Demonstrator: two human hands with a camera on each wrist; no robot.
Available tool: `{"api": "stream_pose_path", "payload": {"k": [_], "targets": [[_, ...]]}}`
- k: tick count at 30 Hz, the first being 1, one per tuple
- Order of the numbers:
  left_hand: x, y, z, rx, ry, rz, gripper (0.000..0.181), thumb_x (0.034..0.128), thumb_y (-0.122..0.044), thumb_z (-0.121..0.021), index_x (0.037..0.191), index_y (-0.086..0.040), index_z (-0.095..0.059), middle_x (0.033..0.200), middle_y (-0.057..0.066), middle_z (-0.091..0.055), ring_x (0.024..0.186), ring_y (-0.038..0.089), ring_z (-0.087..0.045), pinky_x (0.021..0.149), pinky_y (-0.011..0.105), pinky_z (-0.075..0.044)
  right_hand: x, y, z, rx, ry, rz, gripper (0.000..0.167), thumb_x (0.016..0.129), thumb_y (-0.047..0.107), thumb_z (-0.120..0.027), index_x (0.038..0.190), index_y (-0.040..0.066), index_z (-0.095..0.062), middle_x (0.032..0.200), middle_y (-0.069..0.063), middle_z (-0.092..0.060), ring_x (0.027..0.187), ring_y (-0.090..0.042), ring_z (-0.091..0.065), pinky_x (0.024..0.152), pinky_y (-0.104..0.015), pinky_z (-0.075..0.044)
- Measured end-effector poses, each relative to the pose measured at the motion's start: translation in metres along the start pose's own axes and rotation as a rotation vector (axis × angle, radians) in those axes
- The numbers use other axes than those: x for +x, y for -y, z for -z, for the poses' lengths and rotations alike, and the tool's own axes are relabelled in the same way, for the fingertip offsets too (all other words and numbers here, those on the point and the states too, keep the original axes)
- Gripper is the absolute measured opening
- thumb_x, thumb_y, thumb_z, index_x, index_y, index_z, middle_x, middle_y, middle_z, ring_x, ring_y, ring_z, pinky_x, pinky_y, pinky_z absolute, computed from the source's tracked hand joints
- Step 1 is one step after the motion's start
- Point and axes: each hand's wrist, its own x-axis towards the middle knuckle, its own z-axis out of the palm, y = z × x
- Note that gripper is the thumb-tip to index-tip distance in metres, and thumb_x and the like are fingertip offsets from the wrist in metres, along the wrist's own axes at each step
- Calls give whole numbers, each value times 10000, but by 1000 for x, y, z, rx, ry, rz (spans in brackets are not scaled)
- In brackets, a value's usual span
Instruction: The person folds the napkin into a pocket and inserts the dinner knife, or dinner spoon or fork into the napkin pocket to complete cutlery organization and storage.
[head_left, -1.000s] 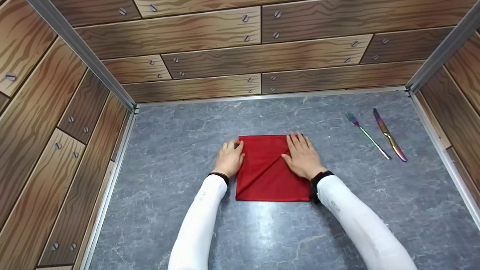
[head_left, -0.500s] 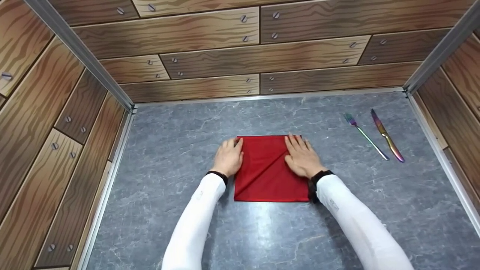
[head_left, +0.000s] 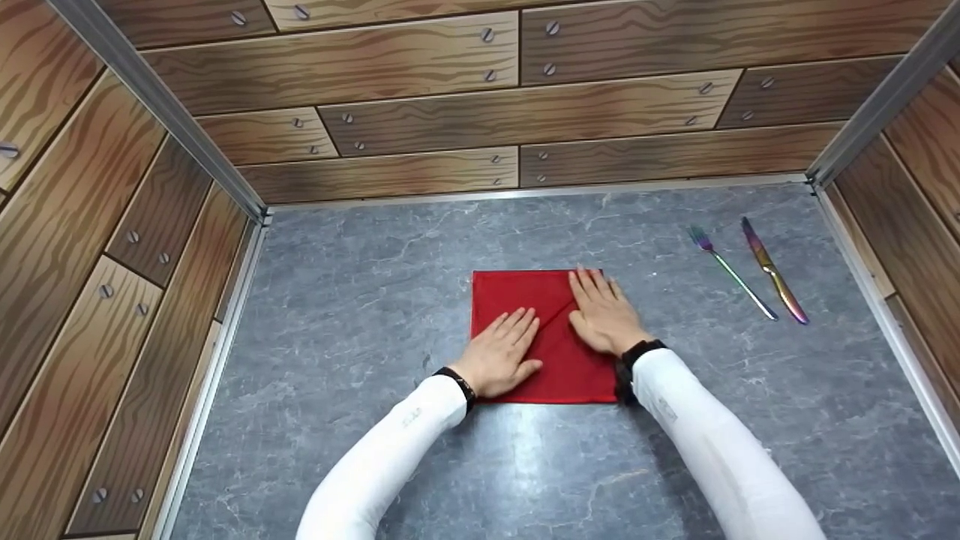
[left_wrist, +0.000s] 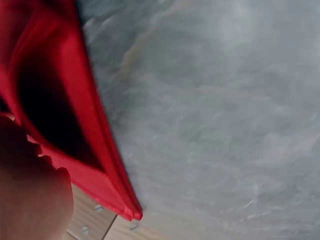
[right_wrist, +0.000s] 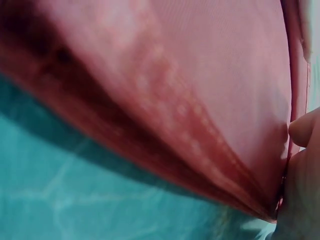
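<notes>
one red cloth (head_left: 556, 351), partly hidden

Plain red square folded fabric cloth (head_left: 564, 369), reads pinkish in right wrist view. Slim iridescent metal fork (head_left: 737, 278): purple head, green-to-silver handle. Long iridescent metal knife (head_left: 769, 270): purple, gold, pink. Flat grey tabletop (head_left: 360, 322) shows marble veining. Brown-tan walls (head_left: 420, 67): wood-plank print. White fabric sleeves (head_left: 390, 450), black wristbands (head_left: 643, 351).

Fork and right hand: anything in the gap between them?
No object there; only the grey marbled surface shows between the right hand and the fork, as seen in the head view.
</notes>
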Motion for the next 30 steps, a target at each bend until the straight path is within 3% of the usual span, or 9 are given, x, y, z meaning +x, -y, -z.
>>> {"api": "stream_pose_path", "payload": {"k": [5, 11, 22, 26, 30], "targets": [[-3, 2, -15, 24, 24, 12, 771, 1078, -592, -211, 1644, -82, -100, 1713, 81, -83, 1573, 231, -29, 1261, 387, -27, 1, 1, 0, 4, 7, -2, 678, 1049, 278, -347, 1628, 5, -123, 1696, -185, -93, 1557, -385, -29, 1245, -537, -7], [-6, 4, -28, 54, -17, 3, 783, 1067, -616, -211, 1652, -114, -72, 1715, 79, -58, 1573, 219, -3, 1258, 386, 10, 1, 1, 0, -7, 4, 5, 688, 1045, 277, -361, 1627, 1, -118, 1694, -193, -92, 1554, -396, -35, 1248, -524, -12], [0, 8, -37, 39, -52, -5, 809, 1044, -664, -140, 1657, -144, -53, 1719, 80, -8, 1573, 235, 27, 1253, 395, 53, 3, -3, 1, -36, -25, 14, 702, 1035, 280, -388, 1623, -10, -135, 1690, -199, -118, 1552, -402, -52, 1245, -529, 8], [0, 8, -38, 38, -43, -8, 806, 1044, -664, -139, 1657, -146, -66, 1718, 82, -8, 1572, 226, 41, 1251, 397, 57, -2, 4, -2, -108, -76, 107, 729, 1016, 281, -423, 1620, -18, -147, 1687, -203, -129, 1554, -393, -56, 1248, -514, 11], [-2, 8, -39, 44, -30, -1, 803, 1045, -661, -132, 1657, -144, -75, 1717, 80, -15, 1570, 224, 50, 1253, 401, 48, -15, 22, -7, -141, -46, 277, 729, 1026, 304, -447, 1625, 11, -155, 1699, -165, -98, 1564, -345, -21, 1253, -489, 10]]}}
